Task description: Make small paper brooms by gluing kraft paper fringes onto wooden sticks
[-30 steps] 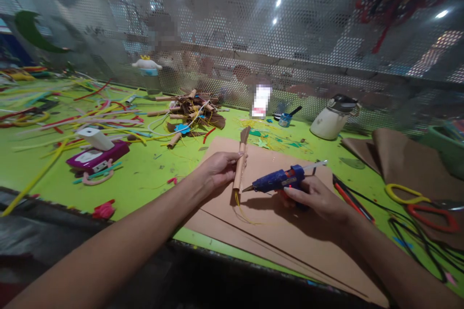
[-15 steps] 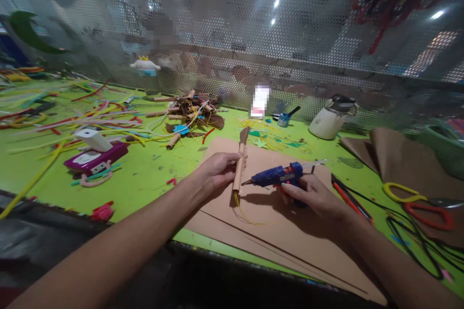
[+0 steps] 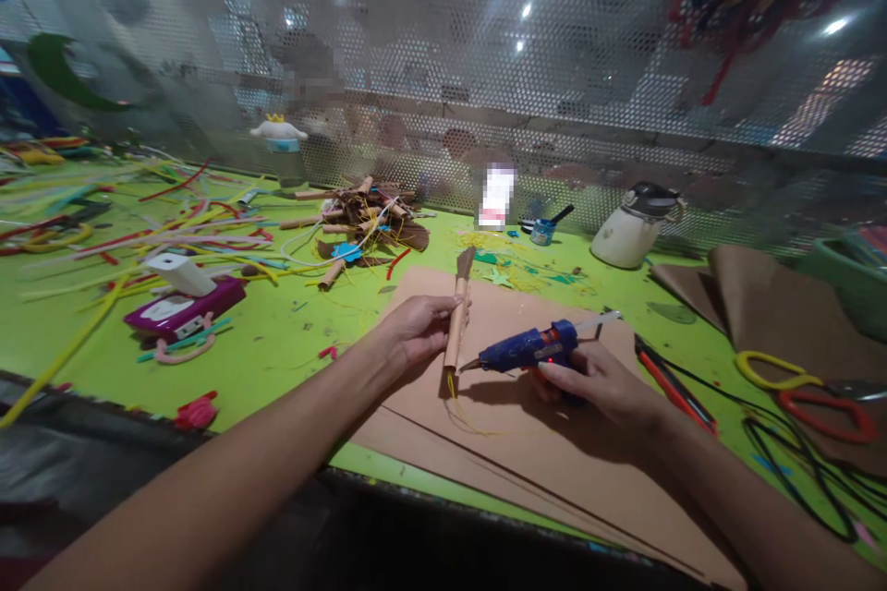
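Between thumb and fingers, my left hand point(image 3: 424, 328) pinches a small rolled brown paper tube point(image 3: 455, 332). Dark brown frayed strips stick out of its top end, and a thin yellow string point(image 3: 454, 397) trails from its lower end. My right hand point(image 3: 589, 379) is wrapped round a blue hot glue gun point(image 3: 530, 346) with a clear glue stick point(image 3: 602, 319) in its back. The nozzle points left, close to the lower end of the tube; whether it touches cannot be made out. Both hands are above a sheet of brown cardboard point(image 3: 430, 429).
On the green table point(image 3: 277, 369) lie a pile of similar brown tubes point(image 3: 367, 212), pipe cleaners point(image 3: 159, 231), a purple power bank point(image 3: 184, 309) and scissors point(image 3: 804, 388). A black cable point(image 3: 796, 471) lies at right. A white kettle point(image 3: 634, 226) stands near the perforated metal screen point(image 3: 443, 65).
The glue gun's nozzle has dropped slightly toward the tube's lower end, and its back end is tilted up a little more. My left hand still holds the tube in nearly the same place.
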Demonstrator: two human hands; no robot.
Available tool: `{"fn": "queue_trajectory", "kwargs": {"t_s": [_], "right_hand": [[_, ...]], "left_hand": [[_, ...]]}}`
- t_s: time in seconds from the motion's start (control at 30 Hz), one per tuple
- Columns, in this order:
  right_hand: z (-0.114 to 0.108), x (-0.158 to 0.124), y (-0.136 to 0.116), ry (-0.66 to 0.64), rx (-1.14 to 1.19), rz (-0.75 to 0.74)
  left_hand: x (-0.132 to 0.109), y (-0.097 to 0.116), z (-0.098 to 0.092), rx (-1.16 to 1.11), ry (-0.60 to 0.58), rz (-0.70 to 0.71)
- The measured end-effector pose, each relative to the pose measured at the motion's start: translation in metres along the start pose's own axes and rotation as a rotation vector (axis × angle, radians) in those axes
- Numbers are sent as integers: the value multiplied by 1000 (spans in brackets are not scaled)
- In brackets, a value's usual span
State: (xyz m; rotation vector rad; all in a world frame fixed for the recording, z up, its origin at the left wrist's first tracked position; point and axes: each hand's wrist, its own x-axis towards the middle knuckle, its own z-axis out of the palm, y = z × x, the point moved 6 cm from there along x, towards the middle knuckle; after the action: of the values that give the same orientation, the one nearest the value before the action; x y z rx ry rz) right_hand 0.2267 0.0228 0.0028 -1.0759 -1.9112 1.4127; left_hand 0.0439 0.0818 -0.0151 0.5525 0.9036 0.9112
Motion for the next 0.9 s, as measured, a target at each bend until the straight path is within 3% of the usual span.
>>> {"fn": "queue_trajectory", "kwargs": {"t_s": [0.2, 0.43, 0.67, 0.9], "right_hand": [[-8, 0, 3, 67, 7, -2], [2, 2, 2, 27, 49, -18], [-10, 2, 3, 124, 18, -28], [-2, 4, 3, 31, 30, -14]], "left_hand": [[1, -1, 0, -12, -3, 4], [2, -2, 0, -14, -18, -12], [1, -1, 1, -18, -22, 10], [2, -3, -1, -12, -23, -13]]}}
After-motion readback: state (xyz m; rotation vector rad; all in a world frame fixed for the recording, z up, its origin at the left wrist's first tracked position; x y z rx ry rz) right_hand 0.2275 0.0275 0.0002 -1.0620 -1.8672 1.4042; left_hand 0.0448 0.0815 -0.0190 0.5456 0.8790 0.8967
